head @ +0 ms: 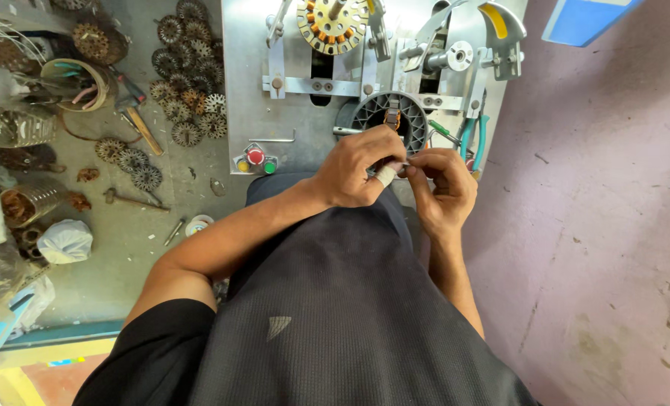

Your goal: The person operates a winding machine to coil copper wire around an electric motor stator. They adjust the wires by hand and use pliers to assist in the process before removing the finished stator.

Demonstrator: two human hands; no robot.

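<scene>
My left hand and right hand meet, fingers pinched together on a small white strip, just below the dark round slotted metal stator on the grey metal machine plate.

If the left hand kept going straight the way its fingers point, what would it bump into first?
Most likely the right hand: the left hand points across at it, fingertips nearly meeting around a small white piece. The dark ring-shaped stator on the metal machine plate sits just above, though depth is unclear.
</scene>
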